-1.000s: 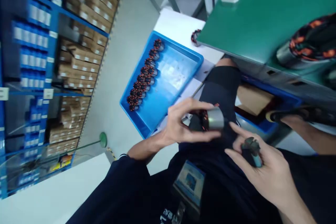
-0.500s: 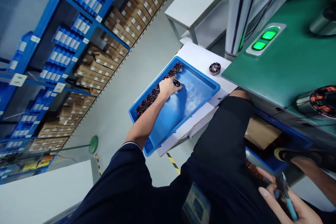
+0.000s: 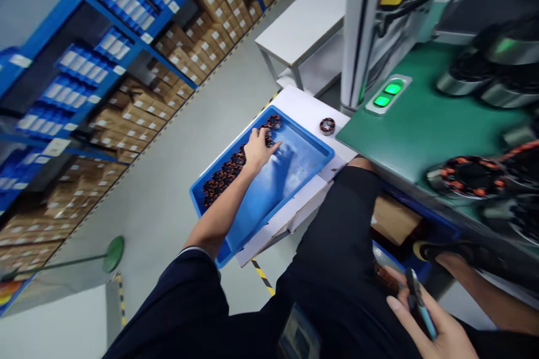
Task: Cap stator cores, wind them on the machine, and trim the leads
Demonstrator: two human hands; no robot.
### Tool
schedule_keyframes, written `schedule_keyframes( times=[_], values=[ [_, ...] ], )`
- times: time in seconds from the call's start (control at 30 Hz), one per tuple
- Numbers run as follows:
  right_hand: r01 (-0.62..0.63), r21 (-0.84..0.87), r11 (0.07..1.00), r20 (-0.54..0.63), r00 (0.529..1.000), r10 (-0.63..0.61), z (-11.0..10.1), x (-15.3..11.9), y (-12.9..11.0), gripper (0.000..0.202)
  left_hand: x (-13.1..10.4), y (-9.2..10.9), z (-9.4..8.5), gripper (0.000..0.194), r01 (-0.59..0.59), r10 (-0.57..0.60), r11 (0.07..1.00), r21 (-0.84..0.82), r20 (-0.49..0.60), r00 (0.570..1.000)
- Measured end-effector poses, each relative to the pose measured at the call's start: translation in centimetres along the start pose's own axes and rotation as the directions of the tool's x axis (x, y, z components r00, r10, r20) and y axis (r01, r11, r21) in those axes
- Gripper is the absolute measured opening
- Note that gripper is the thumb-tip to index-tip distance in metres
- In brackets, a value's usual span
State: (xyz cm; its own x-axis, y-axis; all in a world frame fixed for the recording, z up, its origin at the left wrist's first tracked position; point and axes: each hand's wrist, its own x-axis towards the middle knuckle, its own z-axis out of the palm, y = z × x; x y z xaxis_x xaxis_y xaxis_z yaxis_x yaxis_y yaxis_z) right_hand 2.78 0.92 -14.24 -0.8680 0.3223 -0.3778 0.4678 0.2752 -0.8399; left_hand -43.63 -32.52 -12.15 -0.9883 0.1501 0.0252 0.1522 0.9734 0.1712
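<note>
My left hand (image 3: 257,150) is over the row of wound motor stators (image 3: 227,171) along the far side of the blue tray (image 3: 263,223). Its thumb stands apart from the fingers, and the fingertips are beside a dark, copper-wound stator (image 3: 268,138), partly covered by the hand. At the lower right, my right hand (image 3: 433,314) is closed around cutting pliers (image 3: 421,308) with light-blue handles, their jaws pointing up. A brown-red thing (image 3: 385,279) shows near its fingertips; I cannot make out what it is.
A single stator (image 3: 327,125) sits on the white table (image 3: 290,100) beyond the tray. Larger wound stators (image 3: 469,176) stand on the green workbench (image 3: 404,140), near two lit green buttons (image 3: 388,95). Shelves with cartons (image 3: 147,104) line the left. A cardboard piece (image 3: 396,219) lies under the bench.
My left hand has let go of the stator it held and moved towards the row, its thumb now spread away. The view has shifted, showing more of the green bench. The pliers remain in my right hand.
</note>
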Motion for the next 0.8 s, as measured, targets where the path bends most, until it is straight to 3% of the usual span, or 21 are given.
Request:
schedule_keyframes(
  times=[0.1, 0.17, 0.2, 0.27, 0.3, 0.37, 0.43, 0.5, 0.57, 0.63, 0.73, 0.8],
  values=[
    [-0.009, 0.011, 1.0, 0.017, 1.0, 0.009, 0.1, -0.3, -2.6, 0.06, -2.1, 4.6, -1.7, 0.064, -0.165, 0.15, 0.973, -0.161, -0.105, 0.983],
    [-0.029, 0.032, 0.999, 0.055, 0.998, 0.027, 0.1, -0.5, -3.9, 0.067, -4.1, 9.0, -2.9, 0.074, -0.329, 0.287, 0.901, -0.284, -0.179, 0.941],
    [-0.043, 0.039, 0.998, 0.076, 0.996, 0.04, 0.1, -0.5, -4.3, 0.069, -5.3, 11.5, -3.5, 0.079, -0.438, 0.375, 0.83, -0.345, -0.236, 0.896],
    [-0.068, 0.033, 0.997, 0.105, 0.992, 0.064, 0.1, -0.7, -5.0, 0.071, -7.8, 16.7, -4.5, 0.08, -0.716, 0.597, 0.559, -0.419, -0.396, 0.698],
    [-0.073, 0.025, 0.997, 0.111, 0.991, 0.07, 0.0, -0.9, -5.3, 0.07, -9.0, 19.3, -4.9, 0.077, -0.771, 0.654, 0.468, -0.432, -0.418, 0.631],
    [-0.08, 0.01, 0.997, 0.118, 0.99, 0.078, -0.2, -1.5, -5.5, 0.066, -10.9, 23.9, -5.2, 0.077, -0.808, 0.734, 0.399, -0.434, -0.377, 0.565],
    [-0.08, 0.005, 0.997, 0.116, 0.99, 0.079, -0.5, -2.4, -5.4, 0.062, -11.9, 27.4, -4.8, 0.079, -0.798, 0.762, 0.443, -0.408, -0.298, 0.575],
    [-0.081, 0.005, 0.997, 0.096, 0.992, 0.08, -0.8, -3.4, -4.9, 0.058, -12.2, 29.5, -4.0, 0.075, -0.77, 0.75, 0.513, -0.38, -0.237, 0.617],
    [-0.085, 0.013, 0.996, 0.055, 0.995, 0.084, -1.1, -4.3, -4.1, 0.055, -12.0, 30.0, -3.6, 0.065, -0.734, 0.718, 0.563, -0.379, -0.214, 0.662],
    [-0.079, 0.03, 0.996, 0.001, 0.997, 0.079, -1.1, -4.9, -3.2, 0.052, -12.0, 29.1, -3.7, 0.056, -0.696, 0.675, 0.561, -0.449, -0.238, 0.698],
    [-0.026, 0.071, 0.997, -0.107, 0.994, 0.033, -1.1, -5.2, -2.4, 0.042, -13.3, 26.5, -4.7, 0.057, -0.529, 0.626, 0.407, -0.744, -0.195, 0.755],
    [0.051, 0.105, 0.993, -0.199, 0.98, -0.029, -1.4, -5.0, -2.4, 0.039, -15.1, 24.7, -5.4, 0.063, -0.29, 0.662, 0.217, -0.932, -0.078, 0.745]
  ],
)
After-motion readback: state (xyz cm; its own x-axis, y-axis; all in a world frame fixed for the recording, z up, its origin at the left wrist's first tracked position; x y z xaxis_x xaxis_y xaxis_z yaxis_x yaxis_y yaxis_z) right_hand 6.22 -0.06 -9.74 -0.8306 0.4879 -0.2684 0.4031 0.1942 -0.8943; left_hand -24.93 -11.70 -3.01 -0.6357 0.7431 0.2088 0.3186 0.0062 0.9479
